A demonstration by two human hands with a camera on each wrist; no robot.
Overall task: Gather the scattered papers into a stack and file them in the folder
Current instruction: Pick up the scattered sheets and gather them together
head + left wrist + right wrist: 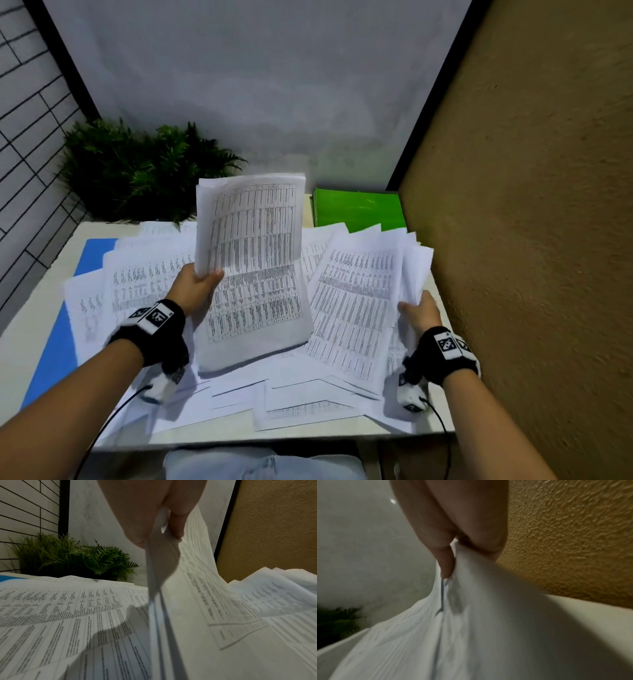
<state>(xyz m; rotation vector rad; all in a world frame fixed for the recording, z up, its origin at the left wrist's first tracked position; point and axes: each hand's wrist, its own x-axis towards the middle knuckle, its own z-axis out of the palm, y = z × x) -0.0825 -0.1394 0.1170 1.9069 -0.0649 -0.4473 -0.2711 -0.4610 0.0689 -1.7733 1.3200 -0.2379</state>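
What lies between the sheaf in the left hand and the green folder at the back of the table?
Head view: only loose printed sheets on the table lie between the raised sheaf in the left hand and the green folder.

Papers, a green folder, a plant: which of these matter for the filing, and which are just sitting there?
Part of the job:
held bundle
right-hand sheets
loose papers
green folder
left hand
right hand

Just there:
plant
blue mat

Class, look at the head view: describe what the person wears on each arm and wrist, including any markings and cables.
Both forearms are bare, without sleeves. The left hand and right hand are ungloved. Each wrist carries a black fabric band with white patches bearing black-and-white square code markers. Under each wrist hangs a small white camera unit, from which a thin black cable trails back towards the body.
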